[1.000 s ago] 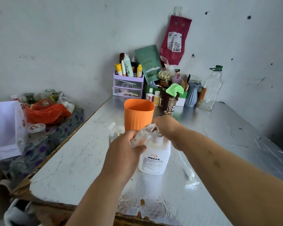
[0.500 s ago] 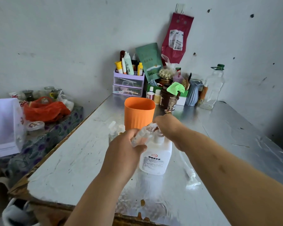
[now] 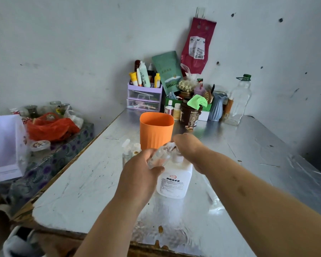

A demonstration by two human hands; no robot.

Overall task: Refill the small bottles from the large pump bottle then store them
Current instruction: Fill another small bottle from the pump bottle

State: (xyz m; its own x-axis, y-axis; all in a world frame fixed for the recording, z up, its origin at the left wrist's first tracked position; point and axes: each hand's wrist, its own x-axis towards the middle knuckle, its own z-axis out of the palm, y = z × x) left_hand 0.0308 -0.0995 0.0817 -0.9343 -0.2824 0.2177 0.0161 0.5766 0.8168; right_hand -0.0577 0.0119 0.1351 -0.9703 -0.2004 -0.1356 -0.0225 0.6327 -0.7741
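Note:
A large white pump bottle (image 3: 174,179) with a printed label stands on the metal table (image 3: 248,149). My left hand (image 3: 139,175) grips a small clear bottle (image 3: 160,154), tilted, its mouth up at the pump head. My right hand (image 3: 191,145) rests on top of the pump, covering the nozzle. Two more small clear bottles (image 3: 130,151) stand just left of my hands, beside an orange cup (image 3: 156,130). A loose clear pump part (image 3: 214,198) lies on the table right of the large bottle.
At the back against the wall stand a purple drawer organiser (image 3: 144,99) with tubes, a brown jar (image 3: 189,115), a blue vase (image 3: 217,106) and an empty clear bottle (image 3: 241,101). A side table on the left holds a red bag (image 3: 50,127) and a white box (image 3: 6,147).
Hardly anything differs; both hands keep their places on the small bottle and the pump, and the camera has shifted slightly.

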